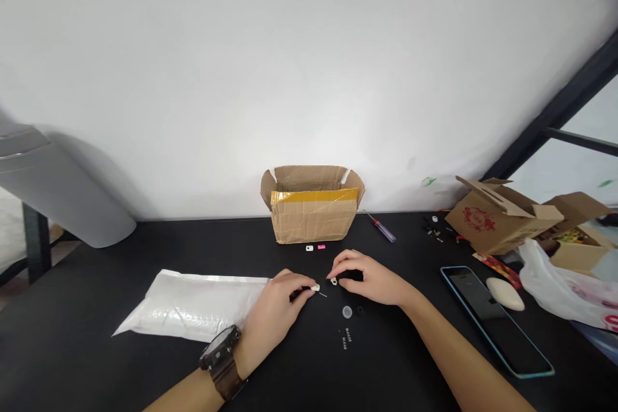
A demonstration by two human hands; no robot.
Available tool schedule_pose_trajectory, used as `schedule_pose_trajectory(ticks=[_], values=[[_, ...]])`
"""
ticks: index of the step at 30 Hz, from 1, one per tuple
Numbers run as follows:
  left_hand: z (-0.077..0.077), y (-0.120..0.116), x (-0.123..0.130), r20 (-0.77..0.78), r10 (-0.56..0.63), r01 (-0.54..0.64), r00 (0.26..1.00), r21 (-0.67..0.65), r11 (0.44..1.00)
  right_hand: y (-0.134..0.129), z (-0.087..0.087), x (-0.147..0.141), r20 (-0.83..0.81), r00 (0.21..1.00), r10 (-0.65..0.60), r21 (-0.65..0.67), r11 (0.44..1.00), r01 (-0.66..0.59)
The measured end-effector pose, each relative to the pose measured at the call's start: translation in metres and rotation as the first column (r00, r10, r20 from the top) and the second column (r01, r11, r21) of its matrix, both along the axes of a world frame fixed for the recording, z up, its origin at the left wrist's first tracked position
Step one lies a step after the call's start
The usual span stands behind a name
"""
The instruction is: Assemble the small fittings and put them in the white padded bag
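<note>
My left hand point(284, 299), with a watch point(223, 354) on its wrist, pinches a small white plastic part point(315, 288) between thumb and fingertips. Just below that part shows a thin metal pin point(322, 295). Close by on the right, my right hand point(369, 275) has its thumb and fingers closed around another small white piece point(333, 281); its exact kind is too small to tell. The two pieces are apart. Nearer to me lie a round translucent disc point(347, 312), a small black ring point(360, 311) and two short rows of tiny metal bits point(345, 338).
An open cardboard box point(313, 222) stands against the wall, with a white piece point(309, 248) and a pink piece point(321, 246) before it. A screwdriver point(385, 230) lies right of it. A padded white bag point(193, 302) is at left; a phone point(495, 318) and boxes point(492, 225) are at right.
</note>
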State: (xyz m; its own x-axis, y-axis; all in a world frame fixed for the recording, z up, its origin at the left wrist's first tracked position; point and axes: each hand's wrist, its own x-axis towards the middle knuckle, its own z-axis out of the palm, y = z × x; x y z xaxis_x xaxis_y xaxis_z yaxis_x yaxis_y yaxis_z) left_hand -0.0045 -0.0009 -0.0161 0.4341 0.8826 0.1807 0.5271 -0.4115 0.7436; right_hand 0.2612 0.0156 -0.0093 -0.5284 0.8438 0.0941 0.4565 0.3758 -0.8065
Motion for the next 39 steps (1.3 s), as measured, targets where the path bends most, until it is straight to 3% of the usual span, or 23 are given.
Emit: schedule_pose_trajectory(ticks=[11,22,29,35,39], values=[[-0.003,0.001,0.003,-0.045,-0.020,0.023,0.999,0.070,0.997,-0.002,-0.001,-0.004,-0.004,0.999,-0.051,0.008,0.999,0.051],[-0.013,0.008,0.002,-0.147,0.003,0.032,0.989,0.237,0.971,-0.001,-0.003,-0.006,-0.029,0.997,-0.076,0.031,0.997,0.076],[-0.019,0.010,0.004,-0.168,-0.001,0.053,0.986,0.303,0.951,0.001,-0.010,-0.009,-0.053,0.983,-0.173,0.034,0.984,0.175],[-0.008,0.002,0.006,-0.140,-0.097,0.141,0.985,0.349,0.926,0.006,-0.017,-0.010,-0.050,0.937,-0.346,0.120,0.929,0.350],[-0.003,0.000,0.007,-0.199,-0.131,0.195,0.971,0.352,0.916,0.006,-0.018,-0.018,0.095,0.922,-0.375,0.247,0.906,0.343]])
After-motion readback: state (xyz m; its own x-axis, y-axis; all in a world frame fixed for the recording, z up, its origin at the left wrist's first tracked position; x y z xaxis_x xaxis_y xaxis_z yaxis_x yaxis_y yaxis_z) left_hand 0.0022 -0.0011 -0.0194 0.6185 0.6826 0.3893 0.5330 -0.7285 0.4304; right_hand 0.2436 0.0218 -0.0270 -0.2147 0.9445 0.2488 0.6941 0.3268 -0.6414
